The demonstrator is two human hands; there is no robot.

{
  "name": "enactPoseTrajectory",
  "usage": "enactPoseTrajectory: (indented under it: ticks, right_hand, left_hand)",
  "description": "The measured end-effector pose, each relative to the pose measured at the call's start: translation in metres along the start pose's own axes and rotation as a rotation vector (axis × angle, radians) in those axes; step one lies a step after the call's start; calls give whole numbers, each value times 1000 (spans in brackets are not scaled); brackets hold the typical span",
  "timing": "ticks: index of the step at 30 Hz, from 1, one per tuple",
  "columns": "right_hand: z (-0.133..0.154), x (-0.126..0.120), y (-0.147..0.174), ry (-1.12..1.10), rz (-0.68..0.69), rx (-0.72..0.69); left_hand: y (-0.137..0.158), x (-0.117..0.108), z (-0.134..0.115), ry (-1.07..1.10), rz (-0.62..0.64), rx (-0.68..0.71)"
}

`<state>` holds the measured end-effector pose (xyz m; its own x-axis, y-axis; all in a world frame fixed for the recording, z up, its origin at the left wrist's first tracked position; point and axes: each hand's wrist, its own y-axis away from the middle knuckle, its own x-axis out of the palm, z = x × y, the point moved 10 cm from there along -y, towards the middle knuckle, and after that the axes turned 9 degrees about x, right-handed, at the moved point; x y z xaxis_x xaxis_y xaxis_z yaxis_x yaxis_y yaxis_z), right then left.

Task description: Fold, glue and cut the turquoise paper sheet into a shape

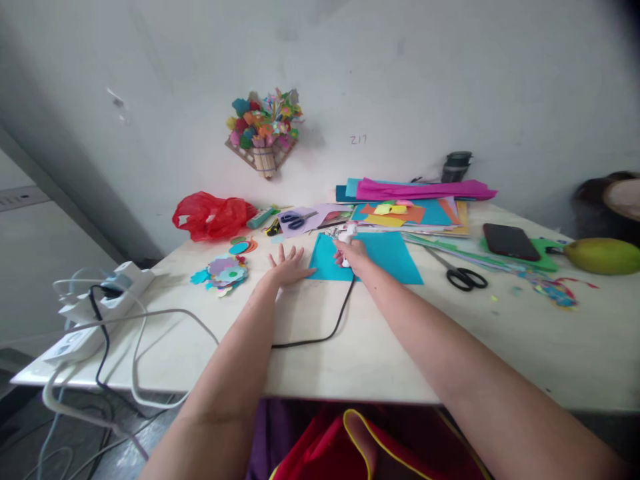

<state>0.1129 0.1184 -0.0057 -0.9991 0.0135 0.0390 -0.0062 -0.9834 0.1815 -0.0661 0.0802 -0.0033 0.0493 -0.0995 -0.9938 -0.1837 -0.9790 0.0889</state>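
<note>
My right hand (355, 255) is wrapped round a white glue gun (347, 233), held over a sheet of blue paper (393, 257). A black cord (336, 328) runs from the gun down across the table toward my left forearm. The gun's nozzle points away to the left; whether it touches the paper I cannot tell. My left hand (287, 267) lies flat with fingers spread, its thumb at the paper's lower left corner. Left of that hand lies a pile of paper flower cut-outs (225, 272), with round paper discs (240, 247) behind it.
Black-handled scissors (465, 278), a phone (510, 241) and a yellow-green fruit (603, 256) lie to the right. Coloured paper stacks (425, 191), more scissors (297, 219) and a red plastic bag (213, 217) line the back. Power strips (83, 333) with loose cables occupy the left edge.
</note>
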Motion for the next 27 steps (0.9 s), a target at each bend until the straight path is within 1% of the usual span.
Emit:
enactPoseTrajectory:
  ticks: [1,3,5,9,11,14,18,21,24,27]
  right_hand:
    - [0,0,0,0,-5,1]
    - [1,-1,0,-3,-21,4]
    - [3,-2,-3,-17,-41,0]
    - [8,-9,-9,-92,-58,-42]
    - [11,-14,-9,-137,-62,-57]
    - [15,-19,-5,-182,-53,-45]
    - [14,-13,1,-177,0,6]
    - [8,-6,2,-133,37,53]
    - [3,-5,2,-93,39,74]
    - [3,-6,5,-68,32,82]
  left_hand:
    - [-1,1,1,-1,-2,1]
    - [-2,0,5,-12,-48,-21]
    - [-4,-8,4,-42,-134,-28]
    - [-8,-27,-7,-144,-341,29]
    - [-11,-29,-7,-134,-379,30]
    - [-14,-25,4,-54,-395,-38]
    - [-11,-24,15,18,-413,-83]
    - [-11,-18,15,38,-353,-96]
    - [-14,-11,13,19,-289,-114]
    - [-15,-8,11,10,-265,-97]
